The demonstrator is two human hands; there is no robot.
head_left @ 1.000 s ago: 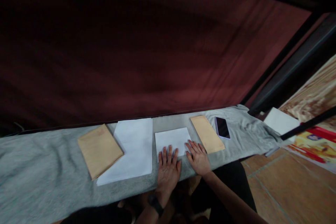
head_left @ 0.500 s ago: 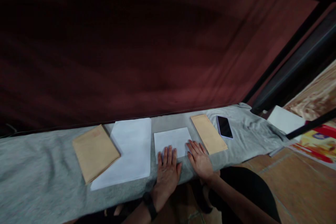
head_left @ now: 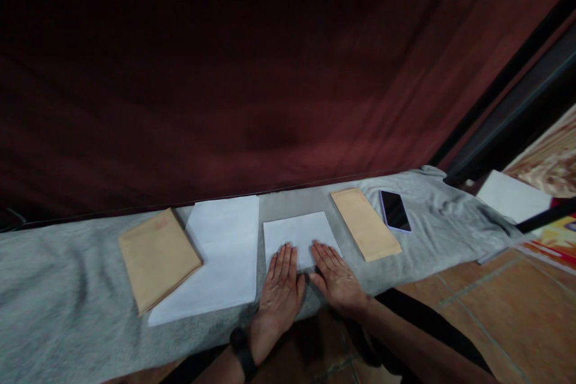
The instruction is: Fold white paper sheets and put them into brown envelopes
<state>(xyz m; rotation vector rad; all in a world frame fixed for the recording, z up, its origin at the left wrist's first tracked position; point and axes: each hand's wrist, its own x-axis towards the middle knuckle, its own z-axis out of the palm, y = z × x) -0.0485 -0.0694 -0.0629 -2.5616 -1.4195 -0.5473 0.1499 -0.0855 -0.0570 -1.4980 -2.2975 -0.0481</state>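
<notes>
both hands lie flat, fingers spread and gripping nothing, on the near edge of the folded white sheet [head_left: 299,237]. the left hand [head_left: 279,288] covers its near left corner, the right hand [head_left: 336,276] its near right corner. left of this sheet lies a bigger white sheet [head_left: 222,255] with a brown envelope [head_left: 155,255] overlapping it. right of it lie a second brown envelope [head_left: 364,223] and a phone [head_left: 395,210], all on the grey cloth [head_left: 54,288].

A mottled grey cloth [head_left: 67,306] covers the table. The small sheet [head_left: 299,234] and the larger sheet [head_left: 225,252] are plain white. The left envelope [head_left: 155,258] is tan with what may be a faint reddish mark, and the right envelope [head_left: 364,223] is plain tan. The phone [head_left: 395,210] is black with a pale lilac rim. The curtain [head_left: 270,72] is dark maroon.
</notes>
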